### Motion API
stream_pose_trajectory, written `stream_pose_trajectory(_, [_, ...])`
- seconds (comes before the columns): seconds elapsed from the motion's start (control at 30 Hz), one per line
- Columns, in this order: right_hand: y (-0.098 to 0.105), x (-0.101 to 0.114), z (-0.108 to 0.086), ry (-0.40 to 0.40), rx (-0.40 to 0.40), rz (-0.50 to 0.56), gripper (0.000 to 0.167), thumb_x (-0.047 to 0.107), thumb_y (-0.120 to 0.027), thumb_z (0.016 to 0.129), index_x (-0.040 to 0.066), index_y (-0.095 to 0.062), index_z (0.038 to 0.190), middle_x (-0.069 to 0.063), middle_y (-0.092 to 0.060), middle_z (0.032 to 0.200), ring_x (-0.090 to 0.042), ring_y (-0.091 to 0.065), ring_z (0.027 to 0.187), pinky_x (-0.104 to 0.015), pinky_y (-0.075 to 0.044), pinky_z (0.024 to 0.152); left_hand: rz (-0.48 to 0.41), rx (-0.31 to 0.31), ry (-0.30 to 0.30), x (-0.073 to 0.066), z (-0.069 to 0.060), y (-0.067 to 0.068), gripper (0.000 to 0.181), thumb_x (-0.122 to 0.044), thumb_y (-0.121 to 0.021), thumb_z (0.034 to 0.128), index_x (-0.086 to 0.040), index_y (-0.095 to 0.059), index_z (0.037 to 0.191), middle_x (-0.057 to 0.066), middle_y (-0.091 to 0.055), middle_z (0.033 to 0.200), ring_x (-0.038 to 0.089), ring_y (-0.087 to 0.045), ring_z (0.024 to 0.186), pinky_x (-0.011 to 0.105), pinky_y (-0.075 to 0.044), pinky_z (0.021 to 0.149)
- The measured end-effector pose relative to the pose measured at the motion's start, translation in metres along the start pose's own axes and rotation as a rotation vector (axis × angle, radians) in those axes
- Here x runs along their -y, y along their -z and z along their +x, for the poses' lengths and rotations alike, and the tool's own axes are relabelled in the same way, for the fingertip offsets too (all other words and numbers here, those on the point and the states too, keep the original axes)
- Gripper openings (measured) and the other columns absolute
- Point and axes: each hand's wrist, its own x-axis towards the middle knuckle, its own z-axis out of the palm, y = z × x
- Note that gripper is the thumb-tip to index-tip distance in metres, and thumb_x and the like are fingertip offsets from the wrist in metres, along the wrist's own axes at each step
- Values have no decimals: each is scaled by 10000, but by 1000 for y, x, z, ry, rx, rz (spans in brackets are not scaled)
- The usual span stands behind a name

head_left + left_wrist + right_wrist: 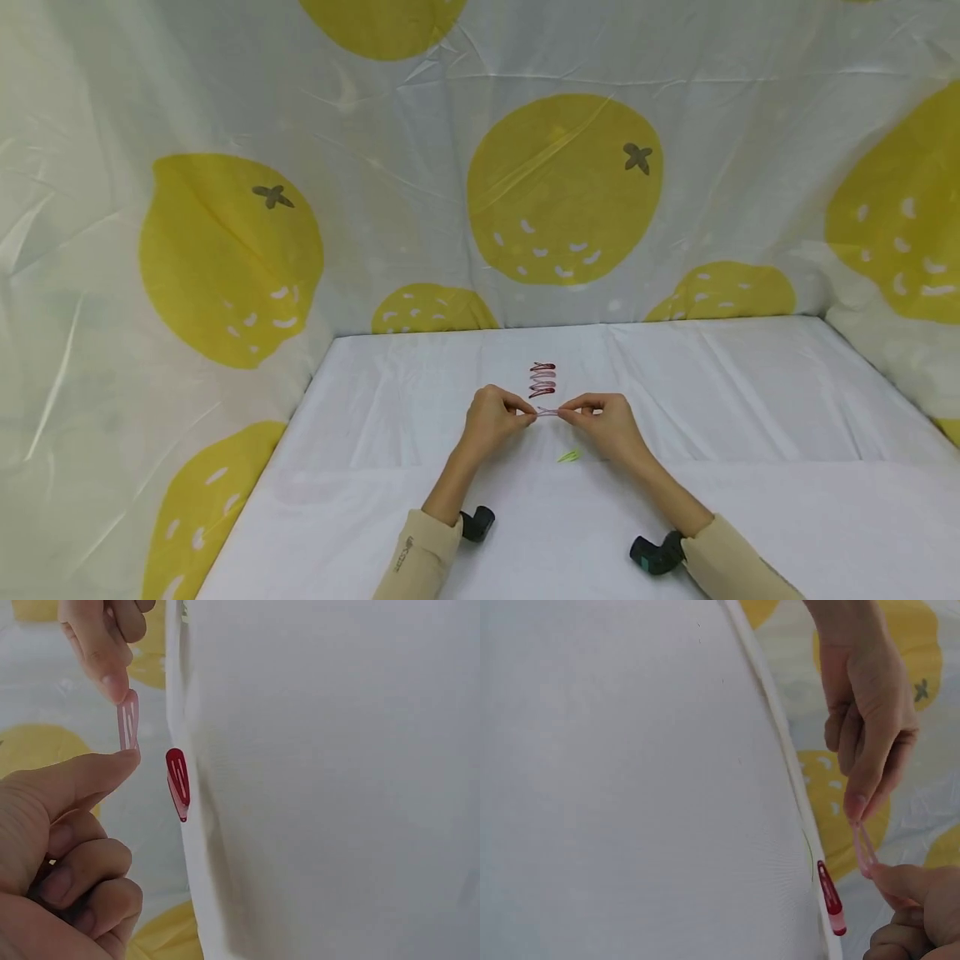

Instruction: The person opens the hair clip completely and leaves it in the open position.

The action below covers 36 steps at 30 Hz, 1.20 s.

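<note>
A pink snap hair clip (128,724) is stretched between both hands above the table. My left hand (495,419) pinches one end between thumb and forefinger, and my right hand (603,423) pinches the other end the same way. In the left wrist view, the other fingers of the left hand (71,847) are curled in under the palm. Just beyond the hands, several red and pink hair clips (542,391) lie in a column on the table. A yellow-green hair clip or pair of clips (569,456) lies nearer to me, below the right hand; its exact number is unclear.
A white cloth covers the table (360,517). Behind it and to the sides hangs a pale curtain (405,167) with printed yellow lemons. Black wrist devices (657,553) sit at both sleeve cuffs.
</note>
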Motion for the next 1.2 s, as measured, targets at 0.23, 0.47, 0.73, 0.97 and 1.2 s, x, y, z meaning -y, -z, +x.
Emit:
stream_pose_trajectory(0.23, [-5,-5,19,-63,23,-18,66,165,-816,884,102,-833,874,85,-458,560,-49,-391,566,-208,-302,547,99,-37,129,0,16,-6,67,-126,-871,808,-138,-845,747,8,-685,669,90,-503,645,265,-379,537])
stream_pose_trajectory(0.47, [-12,-13,35,-41,39,-46,73,123,-813,874,59,-831,905,82,-458,563,-55,-373,558,-209,-285,533,127,-48,218,6,25,-11,73,-138,-887,777,-168,-843,727,28,-791,866,114,-580,719,329,-441,615])
stream_pose_trajectory(0.73, [-14,-16,43,-24,22,-41,85,114,-828,863,41,-829,905,81,-448,553,-41,-379,552,-218,-286,535,140,-56,235,9,30,-12,68,-151,-886,785,-173,-845,735,37,-800,889,146,-643,761,342,-469,624])
stream_pose_trajectory(0.97, [-10,-15,38,-54,27,-77,111,153,-826,871,53,-829,919,80,-468,564,-59,-400,566,-218,-309,536,135,-32,277,7,27,-9,60,-174,-900,783,-147,-848,772,51,-798,903,160,-650,774,312,-455,622])
stream_pose_trajectory(1.2, [13,-4,11,-83,188,-126,90,177,-831,862,121,-828,932,49,-457,596,-88,-407,583,-223,-322,559,116,26,296,7,7,2,71,-163,-911,764,-140,-844,770,31,-761,826,138,-591,727,293,-424,598])
